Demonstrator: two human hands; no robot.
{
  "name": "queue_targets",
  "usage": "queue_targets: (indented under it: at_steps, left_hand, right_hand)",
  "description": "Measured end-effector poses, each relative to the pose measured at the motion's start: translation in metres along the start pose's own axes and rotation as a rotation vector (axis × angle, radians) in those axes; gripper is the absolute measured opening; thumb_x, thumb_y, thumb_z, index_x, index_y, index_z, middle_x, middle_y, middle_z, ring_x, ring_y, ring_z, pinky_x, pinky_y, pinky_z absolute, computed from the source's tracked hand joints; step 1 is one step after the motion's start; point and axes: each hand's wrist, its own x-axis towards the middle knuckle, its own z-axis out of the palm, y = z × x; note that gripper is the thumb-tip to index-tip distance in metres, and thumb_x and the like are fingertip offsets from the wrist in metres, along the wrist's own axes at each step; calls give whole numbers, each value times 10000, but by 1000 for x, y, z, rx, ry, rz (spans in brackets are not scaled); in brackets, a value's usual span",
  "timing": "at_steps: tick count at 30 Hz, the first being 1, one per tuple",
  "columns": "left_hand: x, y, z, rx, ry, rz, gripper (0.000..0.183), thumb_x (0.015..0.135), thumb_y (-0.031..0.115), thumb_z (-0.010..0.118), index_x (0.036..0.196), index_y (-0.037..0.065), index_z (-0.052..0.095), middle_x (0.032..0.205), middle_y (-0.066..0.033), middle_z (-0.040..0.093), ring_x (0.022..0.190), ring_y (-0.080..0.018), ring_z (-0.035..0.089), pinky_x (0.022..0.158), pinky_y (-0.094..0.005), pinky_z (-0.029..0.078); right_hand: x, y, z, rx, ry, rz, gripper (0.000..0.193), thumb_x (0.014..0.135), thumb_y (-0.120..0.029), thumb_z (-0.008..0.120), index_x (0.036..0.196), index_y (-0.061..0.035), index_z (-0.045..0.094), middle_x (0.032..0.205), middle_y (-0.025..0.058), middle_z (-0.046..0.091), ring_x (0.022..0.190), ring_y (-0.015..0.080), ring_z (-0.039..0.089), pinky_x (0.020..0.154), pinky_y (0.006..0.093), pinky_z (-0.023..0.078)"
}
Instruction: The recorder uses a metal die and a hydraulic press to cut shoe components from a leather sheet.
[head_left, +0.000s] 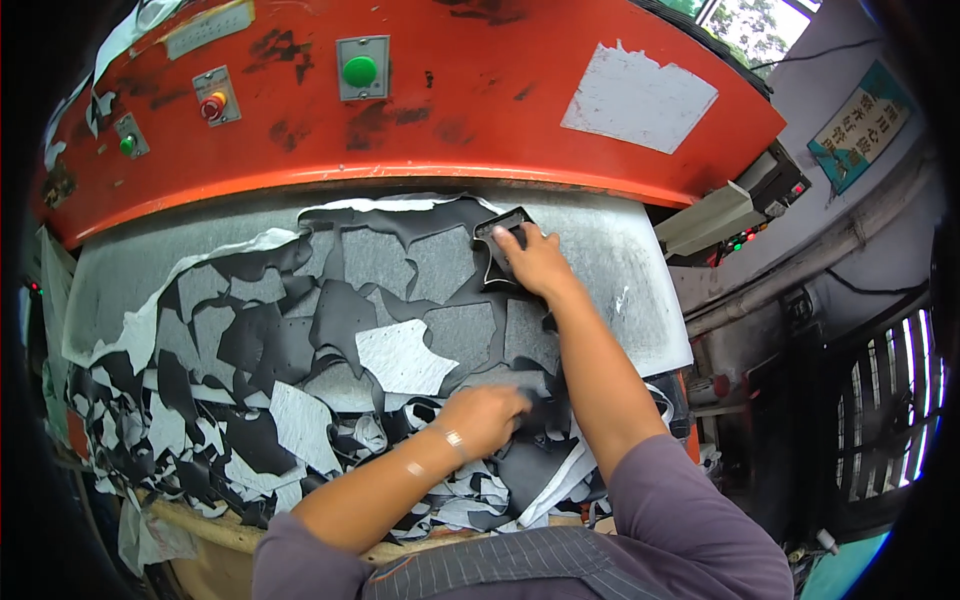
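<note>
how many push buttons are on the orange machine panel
3. A large green button near the top centre, a red button left of it, and a small green button further left. The dark fisheye rim may hide others.

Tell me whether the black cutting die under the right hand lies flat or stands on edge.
Flat: the cutting die lies on the black sheet, right hand pressing it.

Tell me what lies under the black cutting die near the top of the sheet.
The cutting die, pressed by the right hand, sits on the black sheet over the grey cutting board. The material directly beneath it is hidden.
</note>
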Motion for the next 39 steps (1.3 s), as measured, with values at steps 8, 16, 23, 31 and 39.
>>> queue_targets:
  at_steps: [8, 16, 23, 31, 39]
  left_hand:
    - [-62, -9, -69, -205, -117, 216, 556, 829, 272, 694, 1296, 16, 533, 1339, -215, 512, 1288, -385, 444, 1075, -454, 353]
    - [45, -72, -51, 65, 605, -113, 585, 813, 219, 696, 1312, -1, 487, 1273, -221, 556, 1191, -364, 531, 1029, -403, 402]
    - [52, -79, -40, 247, 680, -89, 519, 808, 159, 680, 1282, 22, 519, 1277, -217, 560, 1231, -368, 499, 1079, -449, 338]
    - [59, -75, -43, 225, 718, -128, 437, 809, 132, 687, 1212, 21, 559, 1199, -208, 609, 1209, -352, 524, 1073, -443, 348]
    - [65, -75, -44, 317, 761, 17, 204, 776, 45, 689, 953, 31, 590, 1018, -174, 658, 1038, -361, 603, 938, -440, 437]
  right_hand:
    - [13, 68, -25, 348, -153, -400, 896, 727, -173, 793, 1480, -131, 310, 1427, 225, 421, 1306, 356, 407, 1089, 419, 331]
    - [58, 50, -32, 21, -237, -617, 982, 601, -184, 868, 1452, -217, 380, 1310, 210, 477, 1260, 372, 400, 1089, 389, 344]
    - [49, 69, -12, 6, -173, -694, 850, 531, -276, 903, 1297, -196, 543, 1235, 153, 537, 1201, 336, 443, 1026, 396, 379]
    - [70, 63, -25, 41, -144, -719, 545, 818, -136, 511, 1363, -152, 513, 1304, 128, 574, 1269, 302, 442, 1099, 420, 280]
    - [90, 76, 8, -82, 94, -659, 451, 889, -133, 500, 1330, -220, 547, 1315, 20, 592, 1307, 242, 419, 1077, 421, 233]
